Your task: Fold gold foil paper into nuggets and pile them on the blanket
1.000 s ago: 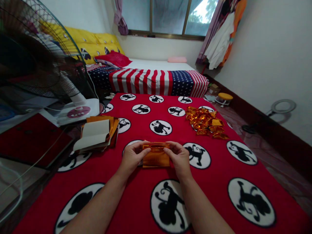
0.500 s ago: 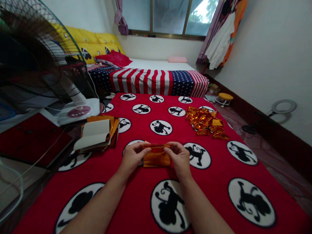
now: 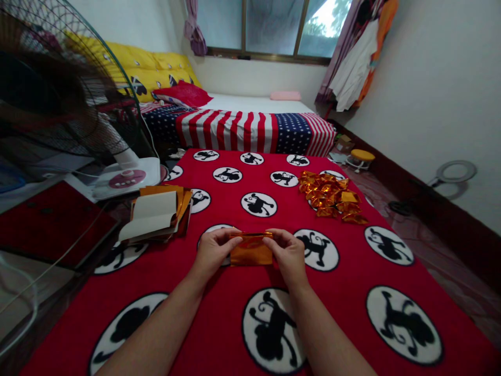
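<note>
A shiny orange-gold sheet of foil paper [image 3: 251,253], folded along its far edge, is held between both hands just above the red cloth [image 3: 203,324]. My left hand [image 3: 213,252] pinches its left end between thumb and fingers. At the right end, my right hand [image 3: 287,253] has the same thumb-and-finger pinch. Beyond my right hand lies a heap of folded gold foil pieces [image 3: 329,196]. On the left rests a stack of paper sheets [image 3: 152,214], with pale backs and orange-gold faces showing.
A fan [image 3: 58,94] with a white base stands at the left, beside a dark red box-like surface [image 3: 50,222]. Past the cloth's far edge is a bed [image 3: 235,128] under a window. A yellow-topped stool [image 3: 362,155] and a ring-shaped stand [image 3: 456,172] are on the right.
Both hands keep their pinch in nearly the same place. The foil paper's folded far edge looks slightly flatter and its front face smoother, catching more light.
</note>
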{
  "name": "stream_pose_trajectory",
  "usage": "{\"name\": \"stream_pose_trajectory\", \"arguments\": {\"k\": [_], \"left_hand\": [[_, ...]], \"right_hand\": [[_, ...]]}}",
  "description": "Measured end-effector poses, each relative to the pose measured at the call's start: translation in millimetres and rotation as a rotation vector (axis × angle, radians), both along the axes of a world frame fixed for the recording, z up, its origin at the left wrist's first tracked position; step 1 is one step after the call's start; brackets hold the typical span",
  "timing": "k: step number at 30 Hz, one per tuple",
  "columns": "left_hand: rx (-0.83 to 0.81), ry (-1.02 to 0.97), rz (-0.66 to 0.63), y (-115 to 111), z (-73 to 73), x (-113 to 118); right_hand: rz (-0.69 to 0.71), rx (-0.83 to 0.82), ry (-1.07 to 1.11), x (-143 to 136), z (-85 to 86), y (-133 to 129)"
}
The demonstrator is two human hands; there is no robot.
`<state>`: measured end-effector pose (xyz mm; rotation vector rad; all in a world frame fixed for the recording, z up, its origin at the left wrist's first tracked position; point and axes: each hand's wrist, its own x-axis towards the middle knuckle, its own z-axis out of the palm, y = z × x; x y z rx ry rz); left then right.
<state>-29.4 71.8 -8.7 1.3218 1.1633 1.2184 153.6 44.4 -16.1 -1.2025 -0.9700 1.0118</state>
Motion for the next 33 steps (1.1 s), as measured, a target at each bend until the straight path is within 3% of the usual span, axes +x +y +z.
{"name": "stream_pose_trajectory", "arguments": {"k": [10, 29, 33], "left_hand": [[-0.022, 0.028, -0.014, 0.7, -1.9, -1.2], [0.008, 0.037, -0.047, 1.2, -4.2, -1.4], [0.008, 0.065, -0.048, 0.7, -2.5, -0.7]], "right_hand": [[-0.059, 0.124, -0.241, 3.4, -1.1, 0.3], [0.108, 0.171, -0.238, 6.0, 10.1, -2.9], [0.112, 0.055, -0.167, 4.1, 8.0, -4.0]]}}
